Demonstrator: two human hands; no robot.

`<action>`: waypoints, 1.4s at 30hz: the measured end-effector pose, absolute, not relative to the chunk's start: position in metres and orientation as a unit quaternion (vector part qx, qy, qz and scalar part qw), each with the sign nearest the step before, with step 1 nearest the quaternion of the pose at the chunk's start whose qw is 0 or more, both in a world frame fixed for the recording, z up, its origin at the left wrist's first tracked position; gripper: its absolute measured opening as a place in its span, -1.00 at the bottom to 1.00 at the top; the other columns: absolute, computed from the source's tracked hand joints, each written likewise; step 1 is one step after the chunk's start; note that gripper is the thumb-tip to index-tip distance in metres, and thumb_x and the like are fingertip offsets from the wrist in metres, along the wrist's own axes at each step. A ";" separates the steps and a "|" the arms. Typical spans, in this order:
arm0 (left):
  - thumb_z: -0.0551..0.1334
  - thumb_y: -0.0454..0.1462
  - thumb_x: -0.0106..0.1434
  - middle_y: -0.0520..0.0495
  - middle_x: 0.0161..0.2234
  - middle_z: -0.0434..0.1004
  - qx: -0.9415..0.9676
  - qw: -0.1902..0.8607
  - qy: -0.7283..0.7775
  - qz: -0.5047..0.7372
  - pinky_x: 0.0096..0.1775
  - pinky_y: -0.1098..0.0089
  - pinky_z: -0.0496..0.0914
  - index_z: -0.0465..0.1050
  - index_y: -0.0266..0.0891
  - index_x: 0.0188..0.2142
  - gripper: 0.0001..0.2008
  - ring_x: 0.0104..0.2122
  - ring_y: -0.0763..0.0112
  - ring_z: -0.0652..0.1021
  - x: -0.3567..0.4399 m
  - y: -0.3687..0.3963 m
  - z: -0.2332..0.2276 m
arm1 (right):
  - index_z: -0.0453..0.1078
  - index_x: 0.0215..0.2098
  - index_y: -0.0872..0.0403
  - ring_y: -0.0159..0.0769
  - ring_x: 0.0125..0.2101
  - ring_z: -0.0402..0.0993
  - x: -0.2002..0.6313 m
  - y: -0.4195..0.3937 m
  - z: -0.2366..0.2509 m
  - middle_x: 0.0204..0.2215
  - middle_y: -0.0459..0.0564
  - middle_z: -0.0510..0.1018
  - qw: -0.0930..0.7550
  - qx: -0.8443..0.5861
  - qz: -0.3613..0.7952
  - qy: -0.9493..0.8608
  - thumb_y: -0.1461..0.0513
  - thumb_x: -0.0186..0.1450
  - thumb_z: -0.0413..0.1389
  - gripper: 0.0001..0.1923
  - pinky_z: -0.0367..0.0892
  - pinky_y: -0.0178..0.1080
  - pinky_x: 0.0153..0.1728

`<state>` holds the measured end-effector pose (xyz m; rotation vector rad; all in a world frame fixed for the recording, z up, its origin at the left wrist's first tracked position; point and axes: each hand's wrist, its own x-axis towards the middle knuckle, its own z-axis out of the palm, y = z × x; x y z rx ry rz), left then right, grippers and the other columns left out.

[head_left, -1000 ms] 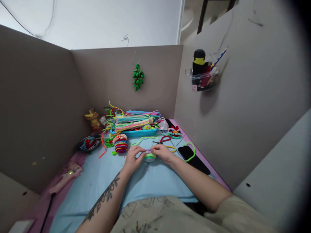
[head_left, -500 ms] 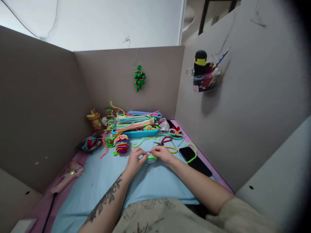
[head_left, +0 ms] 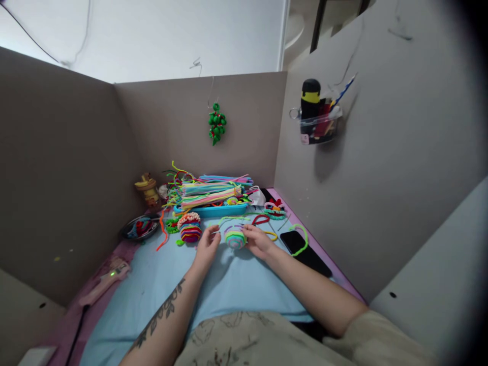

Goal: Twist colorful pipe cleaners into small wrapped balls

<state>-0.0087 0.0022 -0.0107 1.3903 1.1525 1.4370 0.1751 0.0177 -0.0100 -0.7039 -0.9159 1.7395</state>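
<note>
A round, cup-like piece coiled from pastel pipe cleaners (head_left: 235, 239), green, pink and lilac, sits between my hands above the blue cloth. My right hand (head_left: 258, 240) grips it at its right side, thumb and fingers at the edge. Apart from it on the left, my left hand (head_left: 209, 242) has its fingers loosely spread with nothing in them. A lilac strand runs along the piece's upper rim. To the left stands a striped pipe-cleaner piece (head_left: 190, 229) with a peach ruffled rim. Scissors with a red and yellow handle (head_left: 261, 219) lie behind my right hand, partly hidden.
A blue tray (head_left: 213, 210) piled with pipe cleaners stands at the back. A black phone (head_left: 305, 253) with a green strand over it lies right. At left are a dark bowl (head_left: 139, 227) and a pink glue gun (head_left: 107, 279). Grey partitions enclose the table.
My left hand has let go and moved left, its fingers opening. The coiled piece has come up and tilted so its striped side shows, now in my right hand alone.
</note>
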 end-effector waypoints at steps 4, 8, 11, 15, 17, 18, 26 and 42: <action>0.27 -0.06 0.07 -0.21 0.03 0.34 0.458 0.596 0.427 0.503 -0.16 0.29 0.34 0.24 -0.12 0.04 -0.45 -0.16 0.28 0.50 -0.005 -0.003 -0.011 | 0.30 -0.38 0.06 -0.34 -0.44 0.40 0.177 0.019 -0.009 -0.45 -0.10 0.45 0.505 -0.231 0.760 -0.337 0.25 -0.02 0.25 -0.75 0.31 -0.23 -0.37; 0.33 -0.12 0.04 -0.16 0.00 0.37 0.450 0.656 0.368 0.482 -0.20 0.34 0.35 0.23 -0.06 0.06 -0.41 -0.15 0.28 0.50 0.000 -0.011 -0.010 | 0.31 -0.37 0.07 -0.33 -0.40 0.42 0.175 0.019 -0.011 -0.42 -0.09 0.47 0.501 -0.204 0.772 -0.334 0.30 -0.02 0.23 -0.75 0.31 -0.22 -0.29; 0.38 -0.15 -0.02 -0.14 -0.09 0.42 0.454 0.626 0.387 0.503 -0.28 0.44 0.34 0.29 -0.14 0.02 -0.40 -0.23 0.36 0.50 0.000 -0.011 -0.009 | 0.29 -0.35 0.06 -0.34 -0.43 0.42 0.175 0.021 -0.015 -0.46 -0.12 0.46 0.479 -0.226 0.783 -0.326 0.29 0.01 0.21 -0.76 0.32 -0.20 -0.32; 0.38 -0.14 -0.04 -0.13 -0.22 0.49 0.462 0.624 0.379 0.503 -0.35 0.49 0.30 0.42 -0.28 -0.12 -0.51 -0.32 0.41 0.47 0.000 -0.010 -0.006 | 0.29 -0.34 0.08 -0.35 -0.45 0.43 0.175 0.022 -0.017 -0.50 -0.13 0.45 0.450 -0.281 0.779 -0.334 0.26 0.01 0.23 -0.73 0.32 -0.22 -0.35; 0.38 -0.15 -0.03 -0.13 -0.19 0.48 0.452 0.639 0.368 0.502 -0.32 0.48 0.32 0.43 -0.27 -0.13 -0.54 -0.28 0.38 0.47 0.000 -0.011 -0.004 | 0.29 -0.36 0.08 -0.34 -0.44 0.43 0.174 0.019 -0.016 -0.50 -0.13 0.45 0.448 -0.292 0.769 -0.350 0.24 -0.01 0.25 -0.71 0.33 -0.21 -0.34; 0.38 -0.17 -0.02 -0.14 -0.15 0.46 0.444 0.645 0.364 0.504 -0.30 0.47 0.34 0.41 -0.24 -0.10 -0.53 -0.26 0.37 0.48 0.000 -0.012 -0.003 | 0.29 -0.38 0.08 -0.34 -0.44 0.42 0.173 0.017 -0.014 -0.50 -0.13 0.45 0.454 -0.293 0.760 -0.362 0.22 -0.02 0.27 -0.71 0.33 -0.21 -0.34; 0.35 -0.22 0.04 -0.13 -0.06 0.38 0.399 0.690 0.351 0.491 -0.36 0.36 0.45 0.14 -0.01 0.12 -0.33 -0.31 0.38 0.51 -0.002 -0.016 -0.005 | 0.34 -0.45 0.11 -0.39 -0.44 0.31 0.163 0.004 -0.008 -0.51 -0.15 0.38 0.486 -0.304 0.580 -0.578 0.14 0.04 0.24 -0.77 0.23 -0.29 -0.33; 0.17 -0.11 0.20 -0.21 -0.22 0.49 0.180 0.763 0.351 0.512 -0.46 0.43 0.47 0.33 -0.29 -0.07 -0.62 -0.33 0.25 0.57 -0.004 -0.002 -0.001 | 0.41 -0.36 0.14 -0.43 -0.51 0.33 0.138 0.089 0.102 -0.50 -0.10 0.46 0.433 -0.420 0.335 -0.723 0.14 0.14 0.05 -0.77 0.23 -0.37 -0.48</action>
